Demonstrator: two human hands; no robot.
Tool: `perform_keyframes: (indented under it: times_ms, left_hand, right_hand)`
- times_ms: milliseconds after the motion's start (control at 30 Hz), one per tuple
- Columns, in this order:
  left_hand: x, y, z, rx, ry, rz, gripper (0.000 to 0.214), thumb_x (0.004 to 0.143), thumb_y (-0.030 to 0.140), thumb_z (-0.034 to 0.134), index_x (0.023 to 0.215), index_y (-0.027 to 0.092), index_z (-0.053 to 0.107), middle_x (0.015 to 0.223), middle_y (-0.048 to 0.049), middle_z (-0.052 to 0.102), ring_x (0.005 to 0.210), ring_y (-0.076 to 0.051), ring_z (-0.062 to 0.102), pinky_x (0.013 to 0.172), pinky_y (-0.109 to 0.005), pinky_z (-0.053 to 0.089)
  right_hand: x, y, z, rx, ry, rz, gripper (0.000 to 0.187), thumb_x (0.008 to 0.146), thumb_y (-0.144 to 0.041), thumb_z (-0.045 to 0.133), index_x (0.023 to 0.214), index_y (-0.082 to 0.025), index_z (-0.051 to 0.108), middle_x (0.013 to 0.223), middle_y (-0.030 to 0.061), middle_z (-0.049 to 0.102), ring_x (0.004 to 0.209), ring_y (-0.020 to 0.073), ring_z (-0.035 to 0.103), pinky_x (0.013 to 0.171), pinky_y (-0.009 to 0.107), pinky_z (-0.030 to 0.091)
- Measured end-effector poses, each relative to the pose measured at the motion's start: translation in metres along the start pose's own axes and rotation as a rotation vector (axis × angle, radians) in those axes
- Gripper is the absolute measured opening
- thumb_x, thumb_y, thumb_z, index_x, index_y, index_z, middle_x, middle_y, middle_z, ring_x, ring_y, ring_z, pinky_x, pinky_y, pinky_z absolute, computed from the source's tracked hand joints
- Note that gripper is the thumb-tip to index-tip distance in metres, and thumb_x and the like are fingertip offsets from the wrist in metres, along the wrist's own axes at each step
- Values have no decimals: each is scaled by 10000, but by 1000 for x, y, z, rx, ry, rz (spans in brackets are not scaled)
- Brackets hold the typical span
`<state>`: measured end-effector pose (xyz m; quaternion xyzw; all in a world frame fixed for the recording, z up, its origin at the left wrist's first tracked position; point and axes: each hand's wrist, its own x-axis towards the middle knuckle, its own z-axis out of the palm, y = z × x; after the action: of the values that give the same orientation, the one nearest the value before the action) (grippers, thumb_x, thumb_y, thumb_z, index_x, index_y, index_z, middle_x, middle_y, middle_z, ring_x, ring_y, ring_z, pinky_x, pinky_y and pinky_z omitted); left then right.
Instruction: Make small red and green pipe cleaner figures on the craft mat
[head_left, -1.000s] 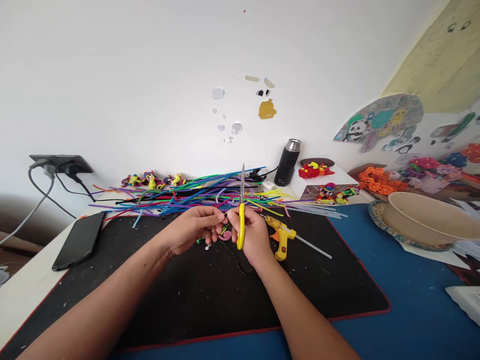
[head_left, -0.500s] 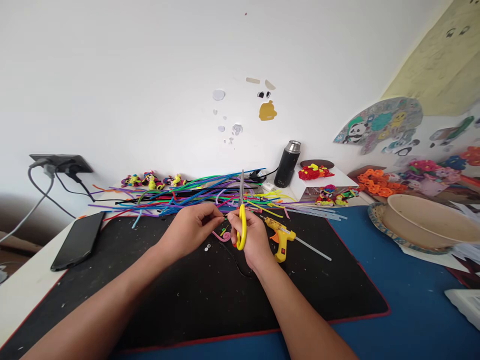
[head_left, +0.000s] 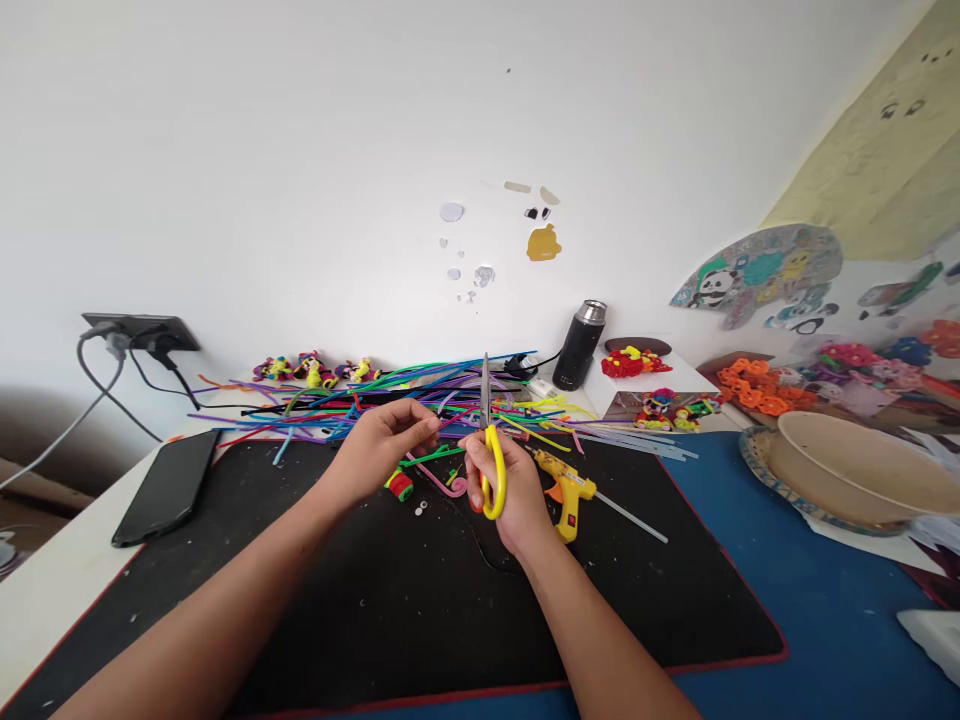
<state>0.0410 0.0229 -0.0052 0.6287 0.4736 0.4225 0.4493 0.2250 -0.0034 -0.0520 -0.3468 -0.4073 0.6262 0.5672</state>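
My right hand (head_left: 508,488) grips yellow-handled scissors (head_left: 489,440) with the blades pointing up and away, over the black mat (head_left: 420,590). My left hand (head_left: 382,447) is closed in a pinch just left of the blades, on what looks like a thin pipe cleaner, too small to name surely. Below the hands lie a small red and green coiled piece (head_left: 400,485), a pink spiral (head_left: 454,486) and tiny white dots (head_left: 421,510). Behind them spreads a pile of coloured pipe cleaners (head_left: 360,398).
A yellow glue gun (head_left: 566,490) lies right of my right hand. A phone (head_left: 166,485) rests at the mat's left edge. A black flask (head_left: 579,345), pipe-cleaner figures (head_left: 315,370), a beige bowl (head_left: 847,450) and wall-socket cables (head_left: 112,350) surround the work area.
The hands have parted slightly and the left hand has lifted. A small red and green coiled piece now lies on the mat below the left hand. The view shifted a little.
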Motion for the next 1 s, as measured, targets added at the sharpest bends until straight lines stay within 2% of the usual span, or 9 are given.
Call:
perform_keyframes:
  times_ms: [100,200,333,567,667,733,800,933,1000]
  left_hand:
    - [3,-1,3,-340,-34,-149,371,741,503,870,792,184,687,937,-74,774,883,-217,727,849,-333,558]
    - [2,-1,8,-545,-68,-223,351,720,436,907,790,171,687,1061,-110,789,969,-229,745,965,-370,553]
    - [-1,1,9,-653,-105,-227,340,713,406,922,785,169,689,1066,-108,797,951,-217,746,934,-332,554]
    - [-2,7,4,-523,-74,-167,333,727,440,907,755,174,709,1005,-82,792,812,-164,683,814,-288,543]
    - [-4,12,5,-468,-84,-137,349,732,471,892,731,175,706,978,-72,782,770,-153,649,795,-291,539]
    - [-5,14,5,-429,-81,-109,350,750,490,872,737,183,705,924,-59,772,776,-163,650,798,-299,539]
    - [-7,14,6,-363,-102,-80,347,780,508,842,759,189,706,889,-51,762,797,-180,663,795,-308,539]
    - [-8,13,0,-227,-152,-39,352,840,539,770,808,198,691,805,-34,719,742,-187,654,726,-309,530]
    - [-6,14,-8,-151,-109,16,357,856,550,743,816,200,687,869,-49,723,792,-206,667,747,-321,533]
  right_hand:
    - [-2,1,0,12,-98,26,369,847,-533,785,872,-173,705,680,-40,606,367,44,460,379,192,296]
    - [-6,4,2,12,-198,95,400,859,-552,775,820,-165,683,678,-29,635,358,43,471,380,188,324]
    - [-8,8,6,0,-265,205,432,853,-577,780,832,-161,666,701,-8,678,365,59,525,375,179,337]
    - [-7,6,7,55,-199,198,475,811,-576,828,872,-191,557,818,20,746,394,78,594,380,165,325]
    - [-8,7,8,47,-211,186,507,829,-597,804,1047,-206,566,845,29,759,378,81,581,360,165,322]
    - [-8,8,10,11,-241,191,602,831,-607,797,1207,-210,545,852,36,765,375,87,584,350,160,317]
    - [-9,11,12,-40,-285,203,667,822,-607,805,1280,-213,521,831,33,766,379,100,598,349,158,320]
    - [-10,15,13,-91,-334,211,592,849,-635,765,1190,-188,577,781,33,761,380,100,590,358,162,345]
    - [-11,15,11,-80,-317,190,578,884,-662,712,1171,-173,600,775,43,759,374,97,576,358,171,357]
